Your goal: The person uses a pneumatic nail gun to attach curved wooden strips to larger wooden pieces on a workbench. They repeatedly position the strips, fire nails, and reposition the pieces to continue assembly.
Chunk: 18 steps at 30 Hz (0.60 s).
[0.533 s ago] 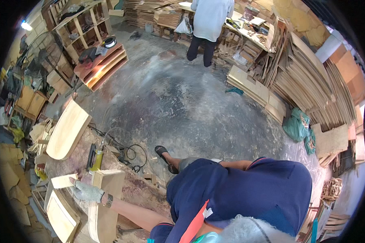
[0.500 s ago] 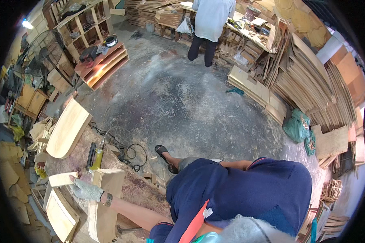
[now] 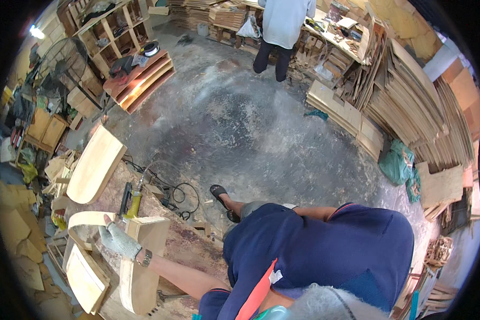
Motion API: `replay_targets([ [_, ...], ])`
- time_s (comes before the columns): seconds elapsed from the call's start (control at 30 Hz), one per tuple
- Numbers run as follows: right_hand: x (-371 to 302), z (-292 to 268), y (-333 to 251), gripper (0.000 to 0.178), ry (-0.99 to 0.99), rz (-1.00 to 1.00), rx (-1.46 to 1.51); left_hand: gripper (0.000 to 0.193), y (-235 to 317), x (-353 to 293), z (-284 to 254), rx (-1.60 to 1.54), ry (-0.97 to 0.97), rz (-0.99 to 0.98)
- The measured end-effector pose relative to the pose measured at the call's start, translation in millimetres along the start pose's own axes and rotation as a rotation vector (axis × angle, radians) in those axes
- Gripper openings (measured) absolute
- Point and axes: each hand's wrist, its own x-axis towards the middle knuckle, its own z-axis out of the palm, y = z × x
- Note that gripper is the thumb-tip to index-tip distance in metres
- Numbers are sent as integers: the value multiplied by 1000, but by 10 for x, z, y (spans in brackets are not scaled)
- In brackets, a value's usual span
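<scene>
The gloved fingers (image 3: 111,230) of the left hand (image 3: 120,242) are spread flat on a curved wooden panel (image 3: 138,266) lying on the workbench (image 3: 181,250), pressed, not clenched. The panel is judged stiff, light and best gripped along its edges; the right hand cannot be seen.

One gloved left hand (image 3: 118,241) shows at eight o'clock, resting on one of three curved wooden panels (image 3: 95,164) that lie about the work surface (image 3: 184,248) between seven and nine o'clock. One yellow power tool (image 3: 133,200) lies beside them. One black sandal (image 3: 220,194) sits near the centre. One other person (image 3: 282,29) stands at twelve o'clock. One standing fan (image 3: 64,61) is at ten o'clock. Two green bags (image 3: 399,162) lie at three o'clock.
</scene>
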Motion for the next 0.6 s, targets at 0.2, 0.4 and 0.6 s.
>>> replay_targets([
  [0.2, 128, 124, -33, 48, 53, -30, 61, 46, -360, 124, -57, 42, 87, 162],
  [0.4, 230, 217, -82, 48, 93, -73, 109, 51, -539, 170, -60, -89, 43, 109],
  [0.6, 171, 176, -163, 47, 52, -45, 87, 49, -113, 1, -28, 14, -14, 40],
])
